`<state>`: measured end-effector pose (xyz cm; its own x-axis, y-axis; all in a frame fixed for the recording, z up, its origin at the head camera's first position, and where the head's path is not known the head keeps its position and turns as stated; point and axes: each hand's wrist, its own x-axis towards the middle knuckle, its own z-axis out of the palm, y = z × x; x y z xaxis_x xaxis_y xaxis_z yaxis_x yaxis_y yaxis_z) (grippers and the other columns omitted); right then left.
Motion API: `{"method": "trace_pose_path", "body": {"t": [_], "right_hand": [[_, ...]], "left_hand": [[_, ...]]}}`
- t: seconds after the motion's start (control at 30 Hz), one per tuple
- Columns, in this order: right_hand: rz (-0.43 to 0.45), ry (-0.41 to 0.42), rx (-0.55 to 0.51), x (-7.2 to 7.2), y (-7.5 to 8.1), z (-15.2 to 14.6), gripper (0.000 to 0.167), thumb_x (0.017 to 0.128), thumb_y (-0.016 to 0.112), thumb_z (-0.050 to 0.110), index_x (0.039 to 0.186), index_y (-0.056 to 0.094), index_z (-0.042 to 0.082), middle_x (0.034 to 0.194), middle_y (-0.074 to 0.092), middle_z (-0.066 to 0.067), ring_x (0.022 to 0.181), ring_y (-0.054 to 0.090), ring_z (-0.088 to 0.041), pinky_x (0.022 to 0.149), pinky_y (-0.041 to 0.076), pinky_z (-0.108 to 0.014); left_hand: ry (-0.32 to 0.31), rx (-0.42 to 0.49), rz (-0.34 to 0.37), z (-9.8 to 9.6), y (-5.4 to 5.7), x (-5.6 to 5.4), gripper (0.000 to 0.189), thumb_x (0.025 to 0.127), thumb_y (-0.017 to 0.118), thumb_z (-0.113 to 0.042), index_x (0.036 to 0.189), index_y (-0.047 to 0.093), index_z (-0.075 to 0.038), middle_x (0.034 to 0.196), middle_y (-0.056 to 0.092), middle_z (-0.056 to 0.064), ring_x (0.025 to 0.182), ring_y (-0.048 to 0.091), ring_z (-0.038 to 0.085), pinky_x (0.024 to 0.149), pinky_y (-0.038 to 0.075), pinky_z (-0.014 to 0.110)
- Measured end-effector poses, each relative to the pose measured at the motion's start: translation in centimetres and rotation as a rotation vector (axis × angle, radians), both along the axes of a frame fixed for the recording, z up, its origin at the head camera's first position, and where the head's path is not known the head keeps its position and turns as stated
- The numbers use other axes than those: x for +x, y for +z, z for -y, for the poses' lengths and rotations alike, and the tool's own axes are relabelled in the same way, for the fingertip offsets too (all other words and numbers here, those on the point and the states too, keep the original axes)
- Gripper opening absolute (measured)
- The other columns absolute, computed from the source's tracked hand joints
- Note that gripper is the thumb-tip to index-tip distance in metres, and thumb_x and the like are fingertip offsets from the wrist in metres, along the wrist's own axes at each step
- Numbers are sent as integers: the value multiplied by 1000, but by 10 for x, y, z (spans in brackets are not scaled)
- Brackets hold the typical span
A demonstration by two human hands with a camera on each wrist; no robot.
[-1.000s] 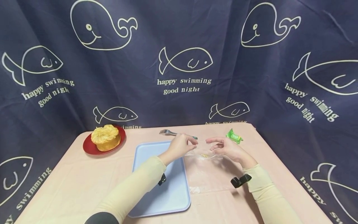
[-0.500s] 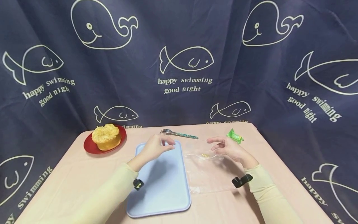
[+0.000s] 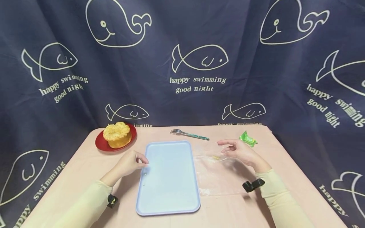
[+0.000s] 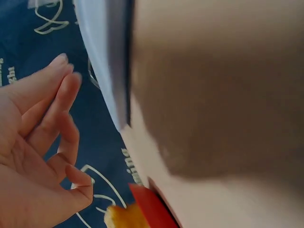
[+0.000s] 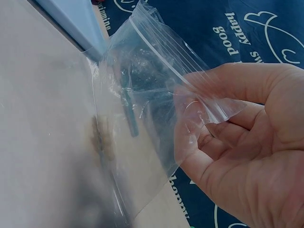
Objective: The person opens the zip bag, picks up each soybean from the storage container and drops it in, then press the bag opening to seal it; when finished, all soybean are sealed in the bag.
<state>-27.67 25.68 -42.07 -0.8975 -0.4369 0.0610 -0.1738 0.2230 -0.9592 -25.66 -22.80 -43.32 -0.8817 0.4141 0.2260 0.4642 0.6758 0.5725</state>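
Note:
My right hand (image 3: 240, 152) pinches the upper edge of a clear zip-lock bag (image 5: 142, 95), lifting its mouth off the table. A small cluster of yellowish bits (image 3: 215, 157) shows within the bag, blurred in the right wrist view. To the left, my left hand (image 3: 129, 163) hovers by the left rim of a light blue tray (image 3: 169, 177), fingers bent loosely and fingertips close together. No object shows between them in the left wrist view. Two tiny pale specks (image 3: 144, 174) appear over the tray's left side, just below that hand.
A red plate (image 3: 99, 144) with a yellow, muffin-like cake (image 3: 117, 136) stands at the back left. Behind the tray lies a fork (image 3: 189, 134) with a teal patterned handle. A green wrapped candy (image 3: 248, 139) sits at the back right, and a dark curtain hangs behind the table.
My left hand has moved from beside the bag, across the tray, to its left rim. Specks now show below it. My right hand keeps its hold on the bag; the head view shifted slightly.

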Motion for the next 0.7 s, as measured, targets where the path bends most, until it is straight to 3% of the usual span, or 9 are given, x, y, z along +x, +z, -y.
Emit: {"method": "trace_pose_path", "body": {"t": [0.17, 0.43, 0.7], "right_hand": [[3, -10, 6, -1, 0, 1, 57, 85, 65, -15, 139, 48, -16, 139, 50, -33, 105, 67, -30, 80, 58, -34], [24, 14, -24, -2, -1, -2, 58, 86, 63, -16, 141, 44, -18, 130, 61, -8, 105, 67, -27, 80, 58, -31], [26, 7, -8, -4, -3, -4, 57, 86, 64, -15, 141, 46, -16, 132, 60, -18, 106, 67, -29, 77, 59, -33]], "left_hand": [[-16, -98, 31, 6, -8, 5, 11, 75, 89, -13, 80, 81, -19, 72, 69, -16, 63, 56, 5, 60, 47, 28], [-12, -230, -5, -1, -13, 5, 20, 73, 90, -12, 73, 78, -28, 71, 68, -21, 74, 61, 5, 74, 50, 36], [-54, -264, -90, -7, -14, 5, 24, 75, 88, -8, 71, 75, -27, 73, 69, -20, 79, 66, 10, 75, 52, 37]]}}
